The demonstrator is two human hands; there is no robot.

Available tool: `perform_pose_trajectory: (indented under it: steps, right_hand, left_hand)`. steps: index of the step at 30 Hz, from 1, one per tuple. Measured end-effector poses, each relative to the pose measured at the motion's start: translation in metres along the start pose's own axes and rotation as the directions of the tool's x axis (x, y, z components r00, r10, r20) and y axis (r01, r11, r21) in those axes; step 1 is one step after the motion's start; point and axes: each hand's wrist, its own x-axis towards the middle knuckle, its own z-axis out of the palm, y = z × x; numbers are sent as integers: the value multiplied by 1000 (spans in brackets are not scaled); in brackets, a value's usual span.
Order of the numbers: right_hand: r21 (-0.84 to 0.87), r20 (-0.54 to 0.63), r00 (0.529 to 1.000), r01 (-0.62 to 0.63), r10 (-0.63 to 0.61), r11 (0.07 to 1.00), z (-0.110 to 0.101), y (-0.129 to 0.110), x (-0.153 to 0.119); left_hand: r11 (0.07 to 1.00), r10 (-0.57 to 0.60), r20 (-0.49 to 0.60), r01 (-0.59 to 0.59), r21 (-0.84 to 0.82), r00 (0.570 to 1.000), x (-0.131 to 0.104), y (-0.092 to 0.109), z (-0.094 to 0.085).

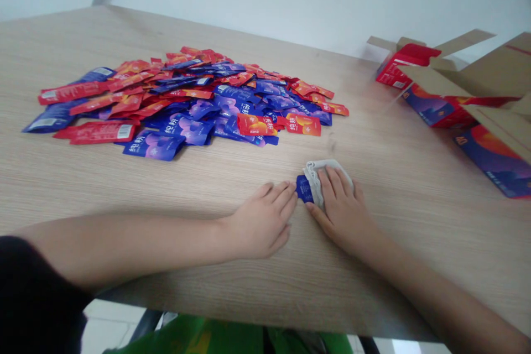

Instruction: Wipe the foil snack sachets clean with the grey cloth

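A small pale grey cloth pouch [317,183] with a gathered edge lies on the table, a blue sachet [304,188] sticking out of its left end. My right hand [342,207] grips the pouch, fingers over its top and thumb by the gathered opening. Stretched out toward the sachet, the fingertips of my left hand [263,221] touch or nearly touch its outer end. How far the sachet reaches inside the pouch is hidden. Beyond both hands spreads a heap of red sachets [96,131] and blue sachets [153,145].
Open cardboard boxes stand at the right: a red box [400,66] at the back, a blue-and-red box [435,106], and another printed box [498,160] nearer me, flaps raised. The wooden table [232,287] meets a pale wall behind; its front edge is close to my body.
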Motion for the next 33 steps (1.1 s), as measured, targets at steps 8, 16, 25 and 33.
perform_pose_trajectory:
  steps: [8, 16, 25, 33]
  right_hand:
    - [51, -28, 992, 121, -120, 991, -7, -20, 1]
    - [42, -29, 994, 110, -109, 993, -8, -20, -1]
    - [-34, 25, 1000, -12, 13, 999, -4, -1, -8]
    - [-55, 38, 997, -63, 65, 997, -2, 10, -7]
  left_hand:
    - [1000, 19, -13, -18, 8, 1000, 0, 0, 0]
    - [1000, 10, -10, -10, -2, 1000, 0, 0, 0]
    - [1000, -2, 10, 2, -11, 1000, 0, 0, -1]
    - [1000, -9, 12, 10, -15, 1000, 0, 1, -2]
